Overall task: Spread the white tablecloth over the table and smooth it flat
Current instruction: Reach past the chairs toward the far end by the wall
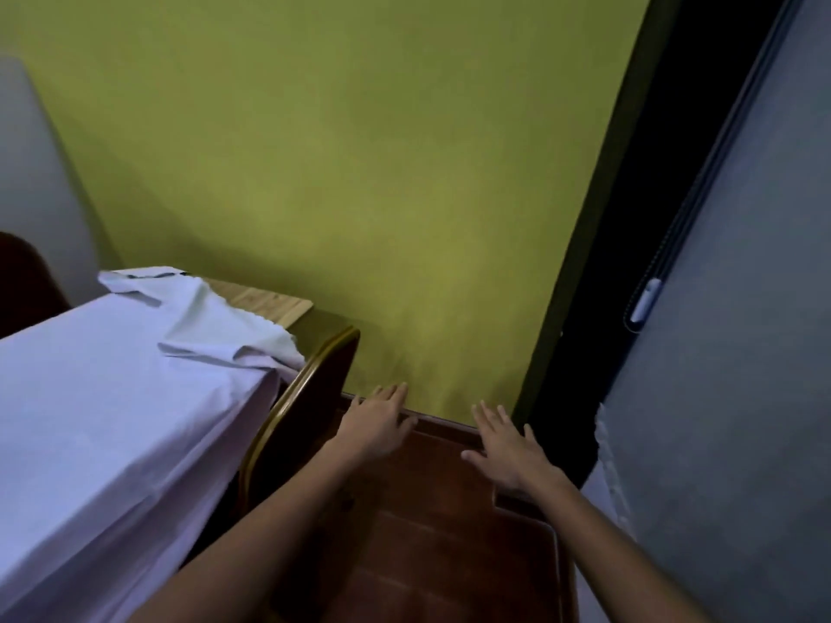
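The white tablecloth covers most of the table at the left and hangs down its near side. Its far corner is folded back and bunched, leaving a bare wooden corner of the table near the wall. My left hand is stretched out flat with fingers apart, to the right of the table and above the floor, holding nothing. My right hand is also flat with fingers spread and empty, further right. Neither hand touches the cloth.
A dark chair with a gold-edged back stands tucked against the table's right side, between the cloth and my left hand. A green wall is straight ahead. The floor is reddish tile. A grey blind with a cord is at right.
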